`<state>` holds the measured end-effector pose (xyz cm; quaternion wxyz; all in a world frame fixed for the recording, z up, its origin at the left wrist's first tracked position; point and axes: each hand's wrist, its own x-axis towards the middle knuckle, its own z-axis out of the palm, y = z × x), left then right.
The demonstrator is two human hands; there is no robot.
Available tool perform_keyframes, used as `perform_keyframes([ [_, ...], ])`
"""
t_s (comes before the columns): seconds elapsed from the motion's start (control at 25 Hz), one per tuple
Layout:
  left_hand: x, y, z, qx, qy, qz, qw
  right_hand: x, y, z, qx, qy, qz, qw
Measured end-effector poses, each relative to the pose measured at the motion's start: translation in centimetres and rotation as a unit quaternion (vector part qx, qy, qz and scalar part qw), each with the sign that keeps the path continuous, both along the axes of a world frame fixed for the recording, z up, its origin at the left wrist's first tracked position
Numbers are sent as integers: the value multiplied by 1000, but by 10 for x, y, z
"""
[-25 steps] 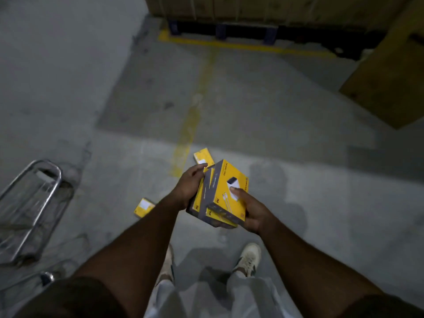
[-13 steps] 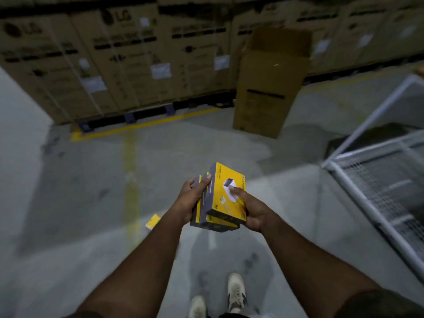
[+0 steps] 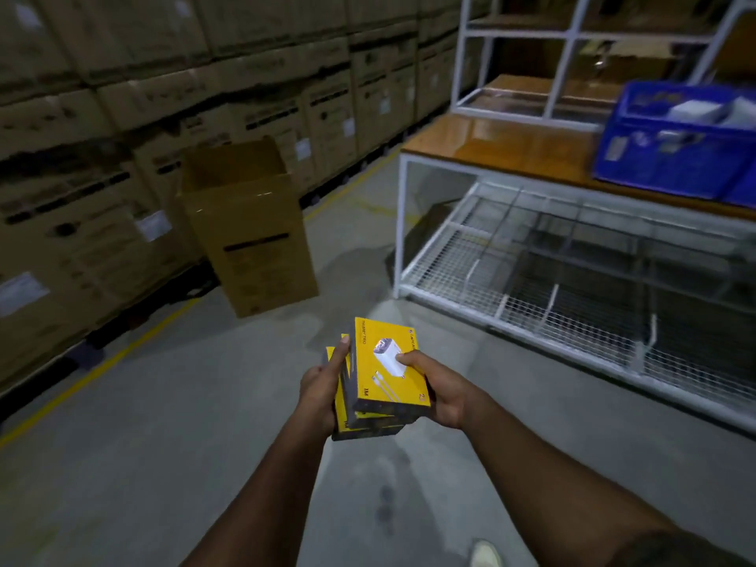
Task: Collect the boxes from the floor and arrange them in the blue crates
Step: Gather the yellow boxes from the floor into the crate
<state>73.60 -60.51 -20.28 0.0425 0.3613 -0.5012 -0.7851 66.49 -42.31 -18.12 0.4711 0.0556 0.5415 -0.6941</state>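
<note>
Right now the fingers (image 3: 343, 354) of the left hand (image 3: 319, 386) curl up the left side of a small stack of yellow cardboard boxes (image 3: 386, 376), the fingertip reaching the upper left edge of the top box. The right hand (image 3: 439, 388) grasps the same stack from the right, its thumb pressed on the printed white charger picture on the top face and its other fingers hidden underneath. Both forearms stretch out, holding the stack in the air above the grey concrete floor (image 3: 163, 403).

Up to the right, a blue plastic crate (image 3: 671, 157) sits at the right end of the brown wooden top of a white metal-framed bench (image 3: 511, 145), with pale boxes inside it. Beneath the top runs a white wire-mesh shelf (image 3: 532, 288). An open brown cardboard carton (image 3: 249, 235) stands on the floor ahead, beside a wall of stacked brown cartons (image 3: 122, 116). A pale shoe (image 3: 484, 552) shows at the bottom edge.
</note>
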Motion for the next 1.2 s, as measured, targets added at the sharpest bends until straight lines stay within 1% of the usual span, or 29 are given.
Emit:
perform_keyframes([
  [0.16, -88, 58, 17, -9, 50, -95, 994, -57, 62, 11, -34, 11, -71, 997],
  [0.24, -135, 92, 23, 1, 73, -132, 989, -92, 99, 17, -45, 24, -95, 994],
  [0.36, -208, 150, 30, 30, 101, -186, 977, -154, 160, 29, -34, 44, -119, 991],
  [0.48, -272, 207, 38, 40, 103, -219, 969, -209, 217, 42, -28, 60, -128, 990],
  [0.64, -358, 280, 51, 17, 90, -269, 959, -278, 292, 54, -40, 77, -181, 980],
  [0.72, -389, 307, 65, -3, 108, -307, 946, -304, 319, 55, -40, 90, -200, 975],
  [0.8, -420, 333, 79, -43, 105, -337, 934, -334, 343, 54, -49, 110, -227, 966],
  [0.88, -453, 357, 88, -50, 128, -345, 929, -359, 360, 60, -56, 134, -250, 957],
  [1.08, -545, 410, 103, -5, 200, -340, 919, -435, 398, 89, -70, 178, -289, 938],
  [1.2, -610, 442, 116, 37, 222, -382, 896, -486, 429, 114, -43, 200, -316, 926],
])
